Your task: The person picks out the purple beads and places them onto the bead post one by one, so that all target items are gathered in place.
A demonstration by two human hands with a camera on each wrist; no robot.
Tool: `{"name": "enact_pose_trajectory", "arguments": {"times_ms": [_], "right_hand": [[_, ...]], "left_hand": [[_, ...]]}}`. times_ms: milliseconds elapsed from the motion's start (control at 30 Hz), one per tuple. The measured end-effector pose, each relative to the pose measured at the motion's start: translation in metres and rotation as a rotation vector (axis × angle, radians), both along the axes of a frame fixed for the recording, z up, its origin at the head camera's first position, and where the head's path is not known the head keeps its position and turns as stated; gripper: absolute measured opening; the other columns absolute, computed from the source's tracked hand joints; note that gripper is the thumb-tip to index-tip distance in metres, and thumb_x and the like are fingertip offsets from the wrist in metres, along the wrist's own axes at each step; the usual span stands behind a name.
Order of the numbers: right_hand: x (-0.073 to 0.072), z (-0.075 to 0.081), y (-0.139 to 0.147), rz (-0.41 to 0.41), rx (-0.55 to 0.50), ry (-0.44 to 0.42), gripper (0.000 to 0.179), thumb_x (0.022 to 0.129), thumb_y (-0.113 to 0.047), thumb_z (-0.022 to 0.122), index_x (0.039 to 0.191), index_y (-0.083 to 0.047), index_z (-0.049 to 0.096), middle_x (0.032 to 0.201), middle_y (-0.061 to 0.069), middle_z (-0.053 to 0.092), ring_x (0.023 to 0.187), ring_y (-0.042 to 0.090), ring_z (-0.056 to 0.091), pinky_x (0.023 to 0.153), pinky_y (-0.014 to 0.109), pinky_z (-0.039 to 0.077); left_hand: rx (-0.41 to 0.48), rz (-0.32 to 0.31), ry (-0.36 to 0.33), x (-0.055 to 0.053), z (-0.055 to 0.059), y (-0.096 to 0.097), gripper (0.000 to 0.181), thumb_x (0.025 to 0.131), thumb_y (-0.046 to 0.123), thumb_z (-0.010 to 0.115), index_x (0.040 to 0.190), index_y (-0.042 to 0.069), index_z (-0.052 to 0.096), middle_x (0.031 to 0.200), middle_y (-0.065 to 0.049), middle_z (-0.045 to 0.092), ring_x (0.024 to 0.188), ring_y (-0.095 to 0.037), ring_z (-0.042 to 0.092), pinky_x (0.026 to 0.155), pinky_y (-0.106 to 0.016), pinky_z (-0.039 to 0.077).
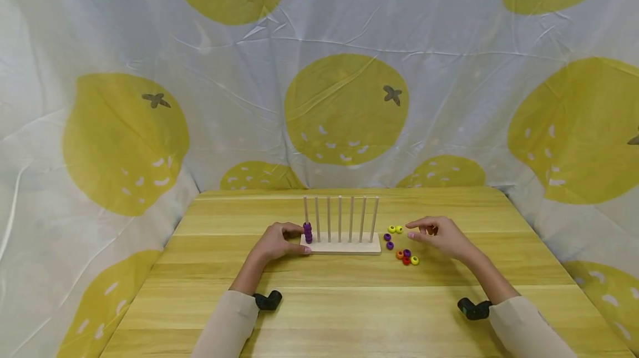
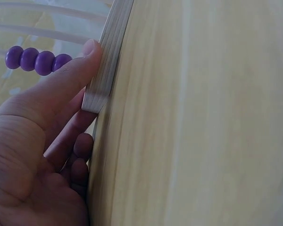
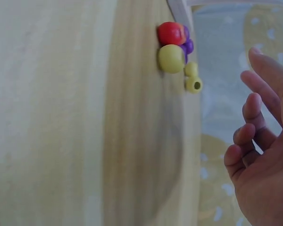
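A pale wooden peg stand (image 1: pixel 344 248) with a row of upright rods stands on the table. Purple beads (image 1: pixel 308 234) are stacked on its leftmost rod. My left hand (image 1: pixel 278 243) grips the left end of the base, its thumb (image 2: pixel 91 49) lying on top and the other fingers at the end and below. To the right of the stand, my right hand (image 1: pixel 441 237) hovers with fingers apart and nothing between them. Closest to its fingertips lie two yellow beads (image 1: pixel 399 230). Nearer me are loose purple beads (image 1: pixel 390 245), an orange bead (image 1: pixel 399 255), a red bead (image 3: pixel 170 34) and another yellow bead (image 3: pixel 171 59).
The wooden table (image 1: pixel 349 313) reaches back to a hanging cloth (image 1: pixel 344 36) with a lemon print, which also runs along both sides. A black wrist device (image 1: pixel 268 300) sits at the left sleeve, and another black device (image 1: pixel 474 309) at the right one.
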State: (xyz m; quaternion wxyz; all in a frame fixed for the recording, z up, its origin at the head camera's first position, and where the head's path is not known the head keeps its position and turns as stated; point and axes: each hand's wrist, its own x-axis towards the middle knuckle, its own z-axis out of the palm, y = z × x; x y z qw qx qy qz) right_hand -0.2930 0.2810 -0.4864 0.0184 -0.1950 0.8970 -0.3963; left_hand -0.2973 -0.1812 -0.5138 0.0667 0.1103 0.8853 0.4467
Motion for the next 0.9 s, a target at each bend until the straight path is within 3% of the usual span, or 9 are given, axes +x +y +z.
{"name": "enact_pose_trajectory", "arguments": {"times_ms": [433, 900], "right_hand": [[0.009, -0.03, 0.005, 0.048, -0.027, -0.103, 0.032, 0.094, -0.031, 0.077, 0.118, -0.009, 0.078, 0.08, 0.002, 0.061, 0.066, 0.007, 0.047, 0.057, 0.024, 0.039], [0.005, -0.038, 0.004, 0.049, 0.008, -0.091, 0.03, 0.094, -0.034, 0.077, 0.115, -0.012, 0.079, 0.078, -0.001, 0.061, 0.064, 0.006, 0.048, 0.056, 0.022, 0.04]], "left_hand": [[-0.007, -0.005, 0.009, 0.0, -0.003, -0.001, 0.054, 0.071, 0.035, 0.097, 0.118, 0.018, 0.078, 0.12, -0.002, 0.076, 0.11, -0.019, 0.067, 0.1, -0.045, 0.053], [-0.019, 0.001, 0.017, -0.001, -0.004, -0.002, 0.056, 0.069, 0.037, 0.097, 0.118, 0.018, 0.078, 0.119, -0.001, 0.076, 0.107, -0.017, 0.067, 0.098, -0.043, 0.054]]}}
